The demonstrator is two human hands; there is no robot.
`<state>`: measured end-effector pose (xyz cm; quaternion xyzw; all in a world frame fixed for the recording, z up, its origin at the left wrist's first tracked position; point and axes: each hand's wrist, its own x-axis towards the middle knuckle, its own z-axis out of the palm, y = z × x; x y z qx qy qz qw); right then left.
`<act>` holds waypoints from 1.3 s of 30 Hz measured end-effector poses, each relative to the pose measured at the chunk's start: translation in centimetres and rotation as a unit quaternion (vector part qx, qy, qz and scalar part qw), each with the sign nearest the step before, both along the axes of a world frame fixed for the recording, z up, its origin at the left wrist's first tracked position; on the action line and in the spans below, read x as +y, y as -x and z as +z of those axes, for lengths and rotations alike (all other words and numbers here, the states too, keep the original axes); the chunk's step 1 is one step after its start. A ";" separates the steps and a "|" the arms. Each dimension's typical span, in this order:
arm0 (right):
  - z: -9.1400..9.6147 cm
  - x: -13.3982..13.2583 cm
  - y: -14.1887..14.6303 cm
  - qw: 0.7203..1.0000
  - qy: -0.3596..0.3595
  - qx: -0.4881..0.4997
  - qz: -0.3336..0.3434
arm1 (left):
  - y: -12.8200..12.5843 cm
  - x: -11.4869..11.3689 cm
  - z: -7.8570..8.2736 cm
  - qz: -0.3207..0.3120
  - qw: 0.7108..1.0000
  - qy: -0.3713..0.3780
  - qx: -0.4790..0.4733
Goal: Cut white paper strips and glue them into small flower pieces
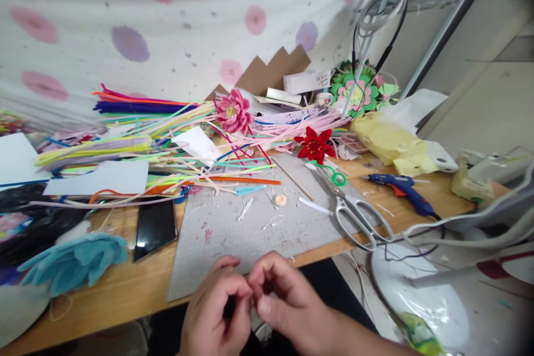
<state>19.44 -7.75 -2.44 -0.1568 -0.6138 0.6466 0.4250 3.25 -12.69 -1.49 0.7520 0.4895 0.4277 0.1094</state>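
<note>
My left hand (223, 303) and my right hand (287, 300) meet at the front edge of the grey cutting mat (246, 239). Both have their fingers pinched together, fingertips touching. Whatever lies between them is hidden or too small to make out. Just beyond on the mat are a small round beige piece (280, 199), a bundle of white thread (245, 209) and a white paper strip (315, 206). Silver scissors (354, 211) rest at the mat's right side. A red flower (315, 146) with a green stem lies behind them.
Many coloured pipe cleaners (167, 150) spread along the back left, beside a pink flower (233, 112). A blue glue gun (403, 189) lies at the right with its cord. A black phone (155, 229) and a blue flower (77, 261) are at the left.
</note>
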 end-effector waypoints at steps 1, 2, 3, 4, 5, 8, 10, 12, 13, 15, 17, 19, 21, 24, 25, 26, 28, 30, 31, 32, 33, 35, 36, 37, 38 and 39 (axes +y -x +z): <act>0.3 1.1 -1.2 0.993 -0.092 -0.059 -0.054 | 0.2 -0.1 -0.2 0.017 1.000 0.013 -0.002; 0.6 2.4 -2.7 0.964 -0.195 -0.132 -0.121 | 0.3 -0.2 -0.4 0.031 0.999 0.029 -0.003; 0.9 3.8 -4.2 0.915 -0.281 -0.193 -0.215 | 0.4 -0.3 -0.5 0.037 0.998 0.047 -0.004; 1.1 5.2 -5.8 0.857 -0.332 -0.259 -0.298 | 0.5 -0.4 -0.7 0.033 0.997 0.069 -0.010; 1.3 6.5 -7.3 0.796 -0.356 -0.342 -0.350 | 0.6 -0.5 -0.9 0.021 0.995 0.096 -0.021; 1.4 9.1 -10.3 0.649 -0.356 -0.574 -0.350 | 0.5 -0.6 -1.4 -0.024 0.982 0.175 -0.072; 1.2 9.6 -10.8 0.607 -0.327 -0.648 -0.323 | 0.4 -0.7 -1.7 -0.039 0.974 0.199 -0.097; 0.9 9.6 -10.5 0.601 -0.302 -0.671 -0.313 | 0.4 -0.8 -1.9 -0.042 0.972 0.200 -0.112; 0.7 9.5 -10.3 0.601 -0.294 -0.674 -0.313 | 0.5 -0.8 -2.0 -0.044 0.972 0.197 -0.117; 0.4 9.5 -9.9 0.602 -0.286 -0.675 -0.317 | 0.7 -1.0 -2.0 -0.045 0.973 0.188 -0.125; 0.2 9.5 -9.7 0.603 -0.287 -0.674 -0.317 | 1.0 -1.1 -2.0 -0.041 0.975 0.175 -0.127; 0.2 9.4 -9.6 0.604 -0.291 -0.670 -0.317 | 1.2 -1.1 -2.0 -0.031 0.978 0.171 -0.112; 0.3 9.2 -9.7 0.608 -0.301 -0.664 -0.313 | 1.3 -0.9 -2.1 -0.013 0.982 0.171 -0.083; 0.6 8.6 -9.9 0.620 -0.320 -0.652 -0.297 | 1.2 -0.5 -2.2 0.024 0.983 0.174 -0.054; 0.6 8.4 -10.0 0.625 -0.326 -0.647 -0.291 | 1.2 -0.4 -2.1 0.033 0.982 0.177 -0.052; 0.6 8.3 -10.0 0.629 -0.331 -0.643 -0.284 | 1.1 -0.3 -2.0 0.041 0.981 0.184 -0.052; 0.6 8.0 -10.1 0.638 -0.342 -0.634 -0.272 | 1.0 0.0 -1.7 0.049 0.978 0.199 -0.051; 0.4 7.8 -10.2 0.645 -0.350 -0.628 -0.259 | 1.0 0.3 -1.3 0.056 0.975 0.206 -0.053; 0.3 7.7 -10.2 0.651 -0.353 -0.623 -0.253 | 0.9 0.5 -1.1 0.059 0.975 0.207 -0.054; 0.2 7.6 -10.2 0.657 -0.355 -0.616 -0.249 | 0.9 0.7 -1.0 0.061 0.975 0.205 -0.054; 0.2 7.6 -10.1 0.665 -0.356 -0.609 -0.246 | 0.8 0.9 -0.8 0.064 0.976 0.202 -0.053; 0.2 7.5 -10.1 0.680 -0.352 -0.596 -0.241 | 0.8 1.3 -0.7 0.065 0.978 0.191 -0.047; 0.2 7.5 -10.0 0.688 -0.347 -0.591 -0.239 | 0.7 1.5 -0.7 0.061 0.980 0.182 -0.043; 0.2 7.6 -10.0 0.694 -0.342 -0.588 -0.237 | 0.7 1.8 -0.7 0.057 0.983 0.172 -0.039; 0.1 7.6 -10.0 0.698 -0.338 -0.585 -0.237 | 0.7 2.0 -0.7 0.052 0.985 0.162 -0.035; 0.1 7.6 -10.0 0.698 -0.336 -0.584 -0.242 | 0.7 2.3 -0.7 0.046 0.987 0.154 -0.028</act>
